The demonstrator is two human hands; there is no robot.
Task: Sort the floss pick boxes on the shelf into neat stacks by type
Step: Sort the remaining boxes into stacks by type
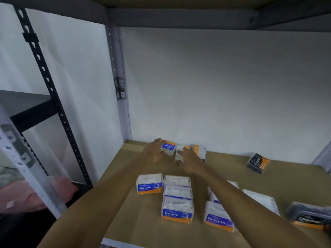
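Head view: both arms reach to the back of the shelf (pixel 223 167).
Left hand (pixel 154 153): cupped against the rear Round box (pixel 168 148); grip unclear.
Right hand (pixel 189 161): pinching the white box (pixel 179 152) just right of the rear Round box.
Round stack (pixel 177 203): nearer than the rear Round box.
Charcoal box (pixel 258 162): well right of it.

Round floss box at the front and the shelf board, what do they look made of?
Round floss box: likely clear glossy plastic, white picks show through above its label. Shelf board: looks like matte brown fibreboard or cardboard; flat, grainless.
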